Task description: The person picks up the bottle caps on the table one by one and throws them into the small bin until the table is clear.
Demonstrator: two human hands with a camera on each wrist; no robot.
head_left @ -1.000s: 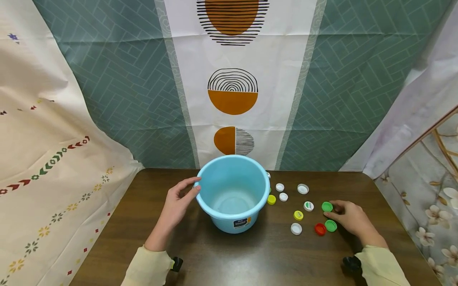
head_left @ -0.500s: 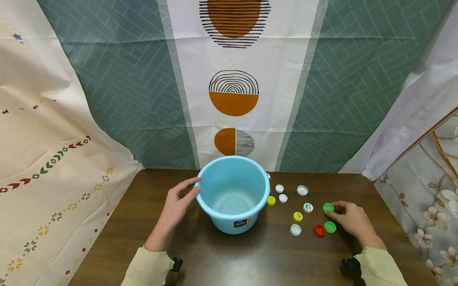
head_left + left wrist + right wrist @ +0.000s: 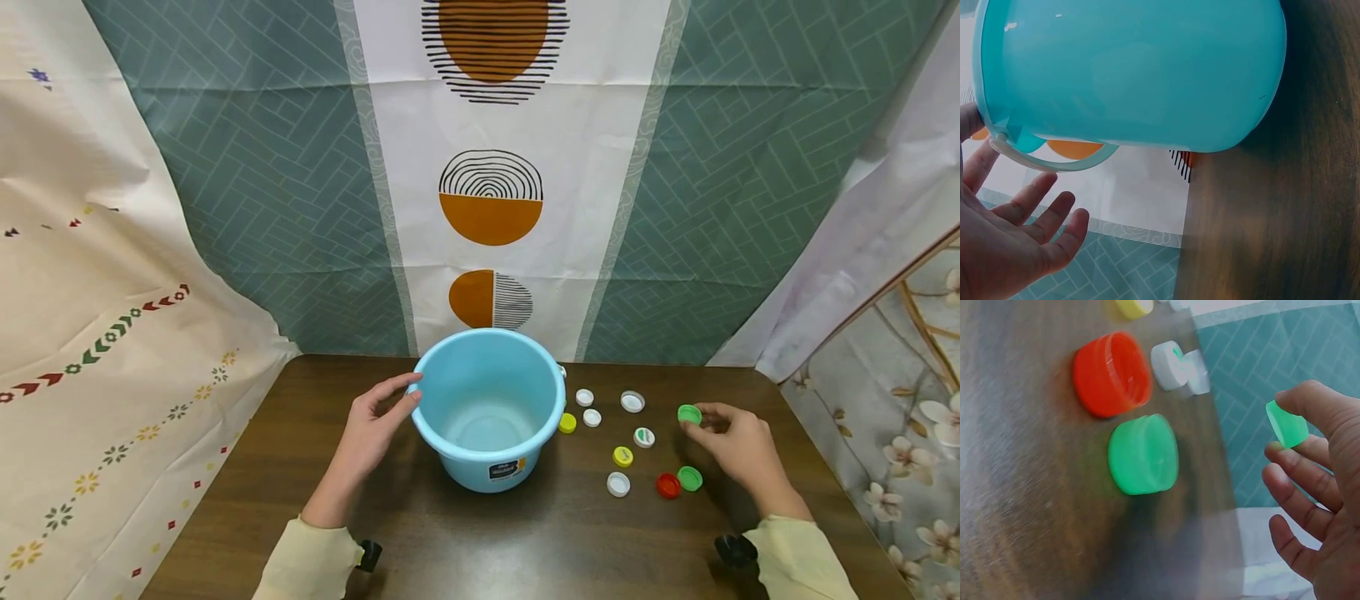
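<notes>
My right hand (image 3: 738, 442) pinches a green bottle cap (image 3: 689, 414) between thumb and fingers, lifted off the table. In the right wrist view the held cap (image 3: 1287, 424) sits at the fingertips, the other fingers loosely bent. Another green cap (image 3: 690, 478) and a red cap (image 3: 668, 486) lie on the table below that hand. My left hand (image 3: 377, 421) holds the near-left rim of a light blue bucket (image 3: 491, 479) with thumb and index finger. The left wrist view shows the bucket's side and its handle (image 3: 1054, 165) hanging beside the spread fingers.
White caps (image 3: 618, 484) and yellow caps (image 3: 622, 456) lie scattered on the brown table (image 3: 555, 542) between the bucket and the right hand. One yellow cap (image 3: 567, 422) is close beside the bucket. A patterned cloth (image 3: 337, 275) hangs behind the table's back edge.
The right hand has raised the green cap from the table, moving slightly up and away. The left hand and bucket stay in place.
</notes>
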